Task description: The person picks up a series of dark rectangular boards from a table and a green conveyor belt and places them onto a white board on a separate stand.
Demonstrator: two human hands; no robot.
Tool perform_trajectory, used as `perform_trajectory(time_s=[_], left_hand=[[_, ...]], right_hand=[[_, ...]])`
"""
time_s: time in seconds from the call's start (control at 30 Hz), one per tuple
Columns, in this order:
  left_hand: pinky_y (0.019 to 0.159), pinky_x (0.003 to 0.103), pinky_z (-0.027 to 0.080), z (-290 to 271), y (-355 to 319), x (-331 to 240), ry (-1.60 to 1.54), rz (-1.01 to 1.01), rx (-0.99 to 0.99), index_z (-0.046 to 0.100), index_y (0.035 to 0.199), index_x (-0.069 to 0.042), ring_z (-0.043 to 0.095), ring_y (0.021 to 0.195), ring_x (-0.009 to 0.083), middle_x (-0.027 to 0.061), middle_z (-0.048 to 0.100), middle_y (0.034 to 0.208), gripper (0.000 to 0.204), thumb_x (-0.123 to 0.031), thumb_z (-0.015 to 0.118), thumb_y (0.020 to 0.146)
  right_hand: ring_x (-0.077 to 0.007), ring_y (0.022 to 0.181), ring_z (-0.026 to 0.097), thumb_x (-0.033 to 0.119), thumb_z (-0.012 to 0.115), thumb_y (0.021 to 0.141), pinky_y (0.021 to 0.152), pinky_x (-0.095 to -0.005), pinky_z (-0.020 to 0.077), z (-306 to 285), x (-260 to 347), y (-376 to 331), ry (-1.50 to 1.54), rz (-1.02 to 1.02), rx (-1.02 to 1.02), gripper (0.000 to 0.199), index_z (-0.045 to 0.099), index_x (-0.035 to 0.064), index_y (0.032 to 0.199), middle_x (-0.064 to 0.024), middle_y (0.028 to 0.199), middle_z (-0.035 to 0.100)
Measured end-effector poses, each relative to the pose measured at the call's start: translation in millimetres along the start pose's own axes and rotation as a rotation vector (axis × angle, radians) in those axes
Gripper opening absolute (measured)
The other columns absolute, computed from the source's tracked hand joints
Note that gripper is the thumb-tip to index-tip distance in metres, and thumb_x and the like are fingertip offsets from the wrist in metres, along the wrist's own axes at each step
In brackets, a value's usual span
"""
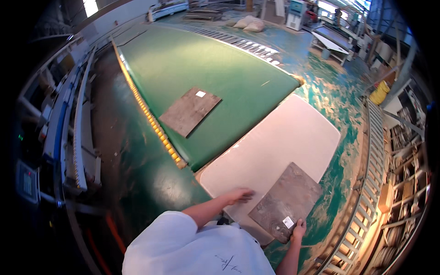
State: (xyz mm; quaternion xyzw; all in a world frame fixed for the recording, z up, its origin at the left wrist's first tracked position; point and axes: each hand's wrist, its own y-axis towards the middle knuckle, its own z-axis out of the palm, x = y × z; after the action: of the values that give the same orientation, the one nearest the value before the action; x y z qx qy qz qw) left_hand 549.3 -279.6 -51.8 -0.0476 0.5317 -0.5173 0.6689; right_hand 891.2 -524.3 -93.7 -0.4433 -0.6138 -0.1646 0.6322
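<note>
A dark brown rectangular board [289, 197] with a small white label near its near corner lies over a pale pinkish-white table [279, 133], partly overhanging its near right side. My right hand [299, 228] grips that board at its near right edge, thumb on top beside the label; the fingers underneath are hidden. To the left of the board, my left hand [239, 196] hovers low over the tabletop, its fingers stretched out and holding nothing. A second brown board [190, 111], also with a white label, rests on the green conveyor belt [215, 64] beyond the table.
Yellow rollers [149, 112] line the belt's left side. A roller track [366, 201] runs along the right, beside racks of stacked boards [405, 201]. At the far left stand a long machine and a screen [28, 182]. Sacks [250, 23] lie on the floor behind.
</note>
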Motion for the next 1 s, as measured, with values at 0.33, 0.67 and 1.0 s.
perform_trajectory(time_s=[0.33, 0.67, 1.0], left_hand=[[0.086, 0.037, 0.056, -155, -49, -8, -0.639, 0.439, -0.554, 0.055, 0.122, -0.007, 0.065, 0.106, 0.0240, 0.0080, 0.066, 0.115, 0.045, -0.042, 0.064, 0.095], [0.098, 0.049, 0.049, -182, -54, -28, -0.935, 0.454, -0.529, 0.054, 0.119, -0.009, 0.059, 0.111, 0.0304, 0.0075, 0.060, 0.111, 0.045, -0.043, 0.067, 0.091], [0.104, 0.047, 0.050, -114, -68, -53, -0.613, 0.428, -0.172, 0.056, 0.124, -0.001, 0.064, 0.115, 0.0312, 0.0144, 0.065, 0.125, 0.037, -0.020, 0.060, 0.093]], right_hand=[[-0.0176, 0.098, 0.058, 0.020, 0.057, 0.099, 0.087, -0.0323, 0.0458, 23, 9, -7, -0.051, -0.140, -0.112, 0.033, 0.059, -0.0015, 0.124, -0.0097, 0.111, 0.066], [-0.0182, 0.100, 0.061, 0.019, 0.059, 0.097, 0.089, -0.0325, 0.0466, 25, 12, -10, -0.093, -0.176, -0.143, 0.037, 0.059, -0.0015, 0.128, -0.0112, 0.113, 0.068], [-0.0205, 0.104, 0.063, 0.019, 0.062, 0.095, 0.092, -0.0337, 0.0473, 24, 16, -14, -0.141, -0.175, -0.231, 0.040, 0.059, -0.0002, 0.130, -0.0130, 0.116, 0.069]])
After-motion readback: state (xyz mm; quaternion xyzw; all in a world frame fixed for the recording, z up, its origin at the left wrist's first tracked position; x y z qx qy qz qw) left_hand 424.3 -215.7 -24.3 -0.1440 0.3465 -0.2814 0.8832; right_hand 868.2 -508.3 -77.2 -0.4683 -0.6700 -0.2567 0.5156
